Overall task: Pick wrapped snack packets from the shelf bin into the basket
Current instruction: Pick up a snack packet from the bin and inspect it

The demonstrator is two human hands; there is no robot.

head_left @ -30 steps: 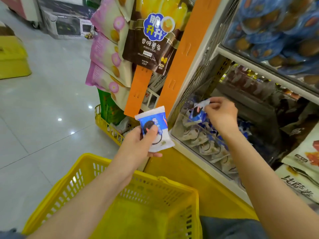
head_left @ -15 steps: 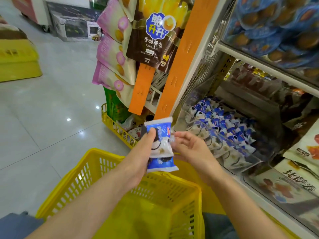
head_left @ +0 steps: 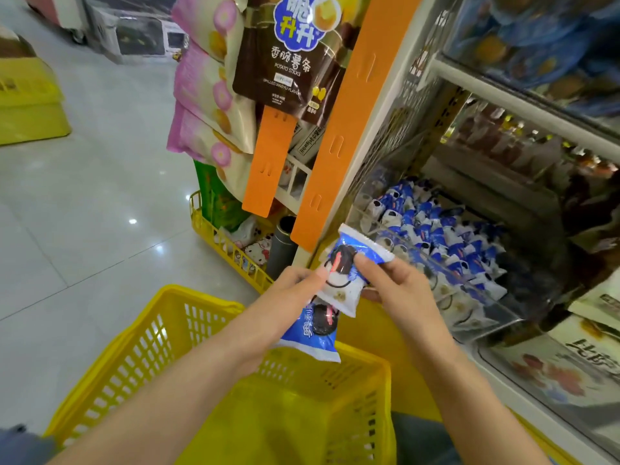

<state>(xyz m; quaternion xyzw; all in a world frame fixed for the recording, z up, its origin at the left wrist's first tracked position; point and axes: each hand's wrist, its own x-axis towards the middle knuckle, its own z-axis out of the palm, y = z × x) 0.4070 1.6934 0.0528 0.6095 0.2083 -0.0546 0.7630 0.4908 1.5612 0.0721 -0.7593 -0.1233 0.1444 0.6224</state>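
Note:
Two blue-and-white wrapped snack packets are stacked between my hands above the yellow basket (head_left: 144, 344). My left hand (head_left: 295, 283) grips the lower packet (head_left: 312, 337), which hangs down over the basket's far rim. The upper packet (head_left: 352, 263) lies on top of it, pinched by my right hand (head_left: 392, 283) and also touched by my left thumb. To the right, the clear shelf bin (head_left: 476, 290) holds several more of the same packets (head_left: 432, 229). Nothing shows inside the basket.
Orange hanging strips (head_left: 332, 135) with pink and brown snack bags (head_left: 285, 55) hang just above the hands. A low yellow wire rack (head_left: 228, 250) stands on the tiled floor behind the basket. Other snack bags (head_left: 570, 360) fill the lower right shelf.
My right hand left the bin with a second packet and brought it onto the first one in my left hand. Both hands have sunk toward the basket.

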